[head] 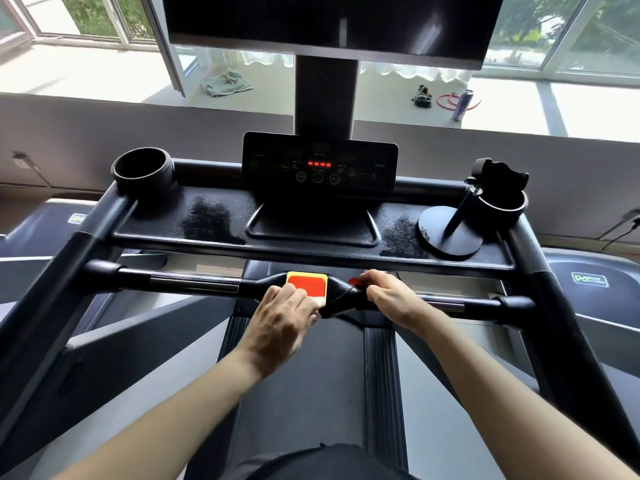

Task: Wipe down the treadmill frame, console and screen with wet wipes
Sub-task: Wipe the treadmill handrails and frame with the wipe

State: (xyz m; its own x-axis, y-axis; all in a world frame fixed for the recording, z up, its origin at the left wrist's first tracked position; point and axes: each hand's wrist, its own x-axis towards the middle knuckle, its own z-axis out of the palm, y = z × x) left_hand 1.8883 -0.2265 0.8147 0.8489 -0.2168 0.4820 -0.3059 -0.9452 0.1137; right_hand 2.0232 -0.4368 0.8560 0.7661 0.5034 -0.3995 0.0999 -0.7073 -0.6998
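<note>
Left hand presses wipe against red button; right hand pinches red clip.

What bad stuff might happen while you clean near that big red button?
The console shows red lights, so it seems powered; a stray press might start the belt underfoot. The right hand pinches the red safety clip; a tug could yank its cord. The left hand touches the red stop button and may press it.
</note>
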